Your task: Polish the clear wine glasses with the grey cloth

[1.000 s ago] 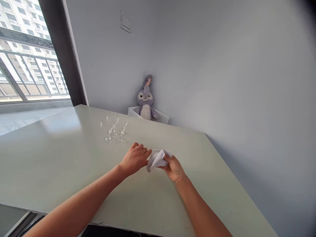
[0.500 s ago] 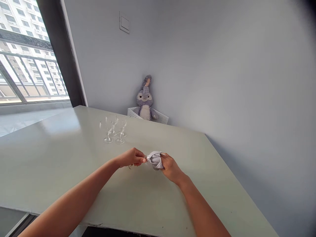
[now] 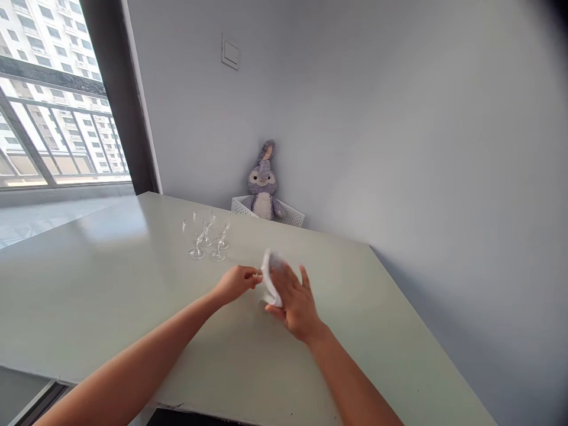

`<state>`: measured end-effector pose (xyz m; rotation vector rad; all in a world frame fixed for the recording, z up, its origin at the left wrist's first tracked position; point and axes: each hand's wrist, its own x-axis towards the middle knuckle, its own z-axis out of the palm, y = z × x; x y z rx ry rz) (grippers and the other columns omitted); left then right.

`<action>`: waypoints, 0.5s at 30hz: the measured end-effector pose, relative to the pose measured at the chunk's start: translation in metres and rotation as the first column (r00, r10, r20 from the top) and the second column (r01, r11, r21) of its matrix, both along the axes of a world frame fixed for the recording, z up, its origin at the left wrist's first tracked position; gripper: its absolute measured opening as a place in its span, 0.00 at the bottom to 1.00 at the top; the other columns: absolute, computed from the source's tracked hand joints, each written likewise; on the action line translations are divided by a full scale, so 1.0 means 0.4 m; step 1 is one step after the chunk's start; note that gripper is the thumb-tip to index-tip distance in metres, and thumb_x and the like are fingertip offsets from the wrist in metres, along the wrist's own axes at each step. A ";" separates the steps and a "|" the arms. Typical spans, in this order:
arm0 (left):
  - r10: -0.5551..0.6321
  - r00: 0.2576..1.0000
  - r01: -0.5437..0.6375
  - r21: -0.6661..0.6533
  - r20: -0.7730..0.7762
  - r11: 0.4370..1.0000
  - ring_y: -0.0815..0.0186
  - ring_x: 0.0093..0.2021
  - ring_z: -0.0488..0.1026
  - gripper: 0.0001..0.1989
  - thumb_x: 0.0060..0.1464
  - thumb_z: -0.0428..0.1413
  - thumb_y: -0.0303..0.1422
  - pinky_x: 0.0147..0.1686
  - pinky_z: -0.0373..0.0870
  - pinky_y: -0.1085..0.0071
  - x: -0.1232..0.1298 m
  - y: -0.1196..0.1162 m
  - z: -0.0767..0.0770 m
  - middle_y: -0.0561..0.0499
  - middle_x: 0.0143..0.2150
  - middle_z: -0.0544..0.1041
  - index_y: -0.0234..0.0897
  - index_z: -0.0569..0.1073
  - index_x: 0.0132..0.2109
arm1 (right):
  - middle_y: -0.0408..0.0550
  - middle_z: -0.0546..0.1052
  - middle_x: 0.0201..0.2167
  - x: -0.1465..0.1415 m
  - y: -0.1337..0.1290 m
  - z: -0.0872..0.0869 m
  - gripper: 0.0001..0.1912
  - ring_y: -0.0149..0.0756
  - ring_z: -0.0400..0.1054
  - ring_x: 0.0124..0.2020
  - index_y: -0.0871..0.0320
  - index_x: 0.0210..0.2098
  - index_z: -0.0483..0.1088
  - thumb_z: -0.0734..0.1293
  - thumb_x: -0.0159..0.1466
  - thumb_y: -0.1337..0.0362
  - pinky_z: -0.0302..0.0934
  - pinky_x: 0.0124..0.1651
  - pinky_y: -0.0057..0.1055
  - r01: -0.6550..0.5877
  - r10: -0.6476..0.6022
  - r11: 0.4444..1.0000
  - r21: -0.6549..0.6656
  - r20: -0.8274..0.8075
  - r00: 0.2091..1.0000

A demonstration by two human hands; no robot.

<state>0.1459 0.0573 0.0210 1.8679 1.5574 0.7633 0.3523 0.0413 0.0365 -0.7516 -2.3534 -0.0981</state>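
My left hand (image 3: pixel 238 280) is closed in a pinch on the stem of a stemmed glass, most of which is hidden by fingers and cloth. Against that glass, a white-grey cloth (image 3: pixel 268 281) is pressed by my right hand (image 3: pixel 296 299). The right fingers reach forward over the cloth with the thumb below, and the little finger sticks out. Cloth and fingertips are blurred by motion. Beyond my left hand, several clear stemmed glasses (image 3: pixel 217 234) stand upright close together on the pale table (image 3: pixel 213 361).
At the table's far edge, a purple plush rabbit (image 3: pixel 262 183) sits in a white perforated basket (image 3: pixel 290 214). A wall (image 3: pixel 399 148) with a light switch (image 3: pixel 231 53) rises behind. A window (image 3: pixel 48 106) is at the left.
The cloth, earlier bunched around the glass, is now flatter and more upright. My right hand has turned and its fingers have stretched forward over it. My left hand keeps its pinch.
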 end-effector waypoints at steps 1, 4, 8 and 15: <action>-0.013 0.997 0.018 0.076 -0.075 0.997 0.71 0.22 0.63 0.10 0.50 0.47 0.35 0.23 0.58 0.75 0.016 -0.011 -0.004 0.52 0.25 0.71 0.35 0.71 0.30 | 0.50 0.65 0.54 -0.012 -0.006 0.001 0.25 0.49 0.47 0.61 0.53 0.57 0.56 0.60 0.61 0.60 0.30 0.60 0.55 -0.029 0.029 1.000 0.000 0.059 0.998; -0.047 0.974 0.111 0.287 -0.221 0.951 0.69 0.24 0.63 0.08 0.47 0.47 0.26 0.25 0.57 0.73 0.054 -0.042 -0.012 0.51 0.23 0.70 0.35 0.68 0.24 | 0.51 0.69 0.51 -0.031 -0.010 -0.001 0.20 0.48 0.54 0.56 0.54 0.53 0.61 0.59 0.61 0.60 0.33 0.60 0.53 0.014 -0.015 1.000 0.008 0.043 0.999; -0.094 0.896 0.343 0.544 -0.433 0.766 0.69 0.22 0.62 0.10 0.48 0.44 0.22 0.25 0.54 0.71 0.067 -0.060 -0.011 0.52 0.20 0.67 0.36 0.66 0.23 | 0.51 0.73 0.34 -0.021 0.002 -0.001 0.12 0.40 0.64 0.39 0.57 0.36 0.70 0.57 0.62 0.61 0.55 0.47 0.38 0.163 -0.191 0.972 -0.166 -0.166 0.967; -0.007 0.886 0.313 0.585 -0.464 0.748 0.68 0.23 0.64 0.09 0.54 0.44 0.26 0.26 0.56 0.71 0.082 -0.068 -0.015 0.52 0.20 0.68 0.36 0.69 0.34 | 0.36 0.50 0.13 0.015 0.045 -0.010 0.22 0.25 0.45 0.16 0.55 0.16 0.49 0.60 0.57 0.49 0.42 0.18 0.25 -0.086 -0.634 0.618 -0.782 -0.560 0.533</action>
